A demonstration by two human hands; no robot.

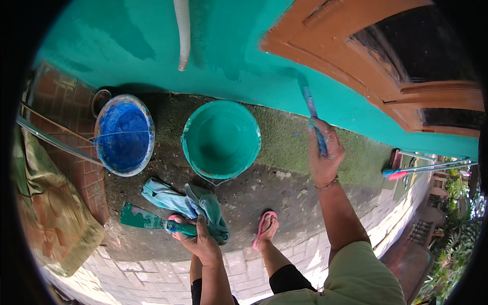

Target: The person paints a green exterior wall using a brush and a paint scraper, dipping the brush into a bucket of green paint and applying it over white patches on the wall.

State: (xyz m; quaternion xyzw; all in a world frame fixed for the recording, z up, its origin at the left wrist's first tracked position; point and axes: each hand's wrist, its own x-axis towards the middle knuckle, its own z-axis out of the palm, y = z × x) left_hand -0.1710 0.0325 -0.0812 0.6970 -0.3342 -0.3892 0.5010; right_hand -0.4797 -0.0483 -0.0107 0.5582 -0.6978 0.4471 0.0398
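gripping brush [310, 101] near brown frame's edge [311, 58]: right fingers [334, 144]; well apart, left fingers [202, 227] clasp scraper [138, 217]

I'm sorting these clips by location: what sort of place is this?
Outdoors, probably a paved strip beside a house: there is a green-painted wall with a brown wooden frame around dark panes, pale paving partly in sunlight, and leafy plants at the far right.

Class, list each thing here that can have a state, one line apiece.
Putty knife: blade smeared green
Left hand: closed around putty knife
Wall: patchily painted turquoise
Paintbrush: held out to wall
Right hand: gripping paintbrush
Green bucket: open, green paint inside
Blue bucket: open, blue inside
Rag: crumpled
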